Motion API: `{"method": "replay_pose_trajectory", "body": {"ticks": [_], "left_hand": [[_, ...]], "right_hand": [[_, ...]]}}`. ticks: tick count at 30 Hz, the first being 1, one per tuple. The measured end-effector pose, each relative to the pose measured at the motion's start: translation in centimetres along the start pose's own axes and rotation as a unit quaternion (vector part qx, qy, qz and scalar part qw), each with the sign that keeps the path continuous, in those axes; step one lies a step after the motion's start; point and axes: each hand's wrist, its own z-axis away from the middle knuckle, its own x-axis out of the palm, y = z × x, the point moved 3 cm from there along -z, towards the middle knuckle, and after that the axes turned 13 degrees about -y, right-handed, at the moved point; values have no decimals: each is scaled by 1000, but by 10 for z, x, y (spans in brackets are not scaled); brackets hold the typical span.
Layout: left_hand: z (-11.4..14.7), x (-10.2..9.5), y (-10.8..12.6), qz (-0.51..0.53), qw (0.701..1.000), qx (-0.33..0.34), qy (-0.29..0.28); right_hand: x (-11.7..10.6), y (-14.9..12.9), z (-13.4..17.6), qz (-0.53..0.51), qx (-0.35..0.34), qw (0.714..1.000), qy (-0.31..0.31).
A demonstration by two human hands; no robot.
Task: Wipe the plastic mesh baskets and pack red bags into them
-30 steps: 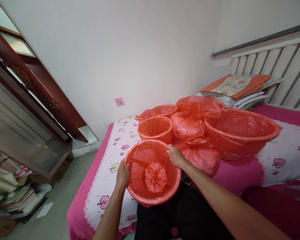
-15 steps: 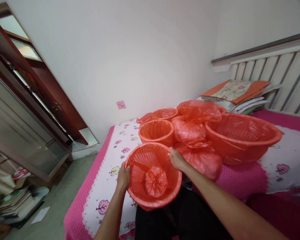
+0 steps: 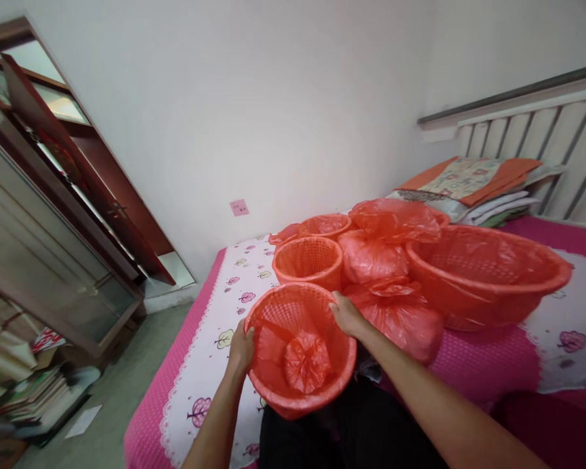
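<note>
A round orange-red plastic basket [image 3: 300, 296], lined with a red plastic bag [image 3: 306, 361], is tilted toward me above my lap. The liner bunches into gathered folds at the bottom. My left hand [image 3: 242, 345] grips the rim on the left, and my right hand [image 3: 346, 314] grips it on the upper right; both are closed on it. Just behind stands another orange basket [image 3: 308, 260], with no liner visible inside. Right of my right hand sits a tied red plastic bag [image 3: 400, 319], its contents hidden. Beyond that is a wide lined basket [image 3: 488, 267].
Another stuffed red bag [image 3: 376, 251] and a lined basket [image 3: 326, 225] stand farther back on the bed [image 3: 190, 384]. Folded bedding [image 3: 473, 185] is stacked by the white headboard [image 3: 542, 143]. At left are a door [image 3: 92, 176] and stacked papers [image 3: 36, 394] on the floor.
The view has shifted slightly, so the surroundings sit a little lower and the right-hand baskets farther right. Both hands keep the same hold on the basket rim.
</note>
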Motion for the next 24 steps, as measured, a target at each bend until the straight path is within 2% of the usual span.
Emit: {"method": "replay_pose_trajectory", "body": {"ticks": [9, 15, 19, 24], "left_hand": [[-7, 0, -3, 0, 1000, -7, -10], [2, -3, 1, -3, 1000, -5, -5], [11, -8, -1, -1, 1000, 7, -2], [18, -7, -6, 2, 1000, 20, 1]], "right_hand": [[1, 6, -10, -37, -2, 999, -3], [-1, 3, -3, -88, -14, 996, 2], [-4, 6, 12, -143, -22, 989, 22], [-7, 14, 51, -183, -30, 980, 76]]}}
